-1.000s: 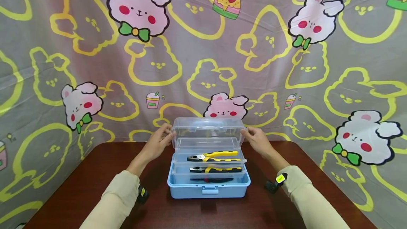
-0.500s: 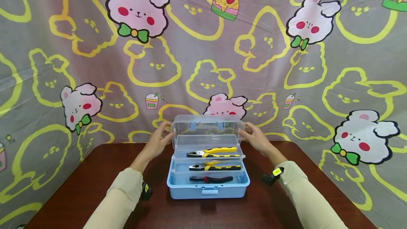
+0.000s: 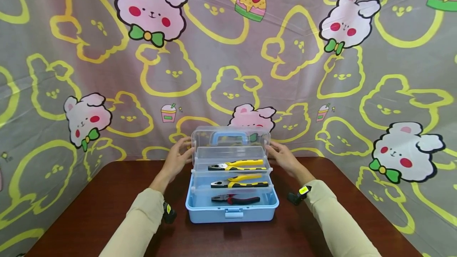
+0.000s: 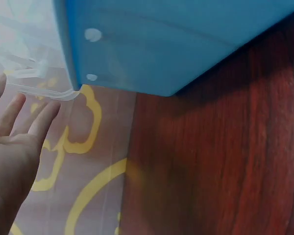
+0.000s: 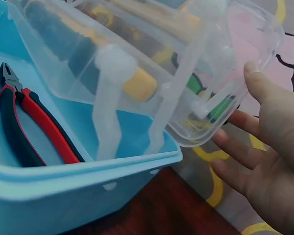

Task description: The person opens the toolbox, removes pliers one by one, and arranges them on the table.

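Observation:
A light blue toolbox stands with its clear lid swung up and back. Two clear trays hang stepped above the base. The upper tray carries yellow-and-black combination pliers; another pair of yellow-and-black pliers lies in the lower one. Red-and-black pliers rest on the base floor. My left hand is at the lid's left end, fingers fairly straight and spread by its rim. At the right end, my right hand touches the lid with its thumb, other fingers extended by the rim.
The toolbox stands on a dark reddish-brown wooden table. Behind the table and along its sides hangs a grey curtain printed with cartoon rabbits. A blue carry handle shows through the lid.
The lid has tilted farther back, both hands moving with it, and its handle has come into view. The trays have risen and drawn back, uncovering the red-and-black pliers.

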Demonstrator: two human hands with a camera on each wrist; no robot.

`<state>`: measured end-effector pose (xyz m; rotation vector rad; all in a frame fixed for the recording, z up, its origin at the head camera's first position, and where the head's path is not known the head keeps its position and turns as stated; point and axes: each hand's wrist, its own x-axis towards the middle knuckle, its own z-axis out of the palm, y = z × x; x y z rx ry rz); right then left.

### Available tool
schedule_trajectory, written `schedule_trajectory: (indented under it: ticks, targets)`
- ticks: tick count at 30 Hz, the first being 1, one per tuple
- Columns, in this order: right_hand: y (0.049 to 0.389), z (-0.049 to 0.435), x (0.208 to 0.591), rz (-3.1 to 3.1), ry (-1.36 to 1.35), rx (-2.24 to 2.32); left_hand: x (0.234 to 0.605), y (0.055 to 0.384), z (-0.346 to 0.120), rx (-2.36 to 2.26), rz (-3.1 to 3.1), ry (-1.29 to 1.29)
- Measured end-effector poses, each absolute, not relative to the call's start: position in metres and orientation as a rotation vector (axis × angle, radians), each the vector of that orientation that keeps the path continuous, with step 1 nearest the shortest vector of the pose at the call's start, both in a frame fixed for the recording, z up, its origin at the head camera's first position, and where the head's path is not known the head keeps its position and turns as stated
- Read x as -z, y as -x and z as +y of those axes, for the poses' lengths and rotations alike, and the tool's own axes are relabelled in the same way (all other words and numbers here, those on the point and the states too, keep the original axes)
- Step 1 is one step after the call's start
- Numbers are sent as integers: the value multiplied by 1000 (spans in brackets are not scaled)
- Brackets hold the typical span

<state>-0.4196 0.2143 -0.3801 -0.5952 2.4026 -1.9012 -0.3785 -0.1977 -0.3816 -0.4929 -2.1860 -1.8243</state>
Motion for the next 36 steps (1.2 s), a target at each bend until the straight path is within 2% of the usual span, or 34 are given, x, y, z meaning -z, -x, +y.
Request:
schedule_trajectory:
  ticks: [18, 36]
  targets:
    - [426, 204, 390, 2286, 499, 1891, 393, 395, -192, 1857, -2223, 453]
    - [436, 203, 401, 2371, 412, 1807, 398, 397, -189, 1785, -2373, 270]
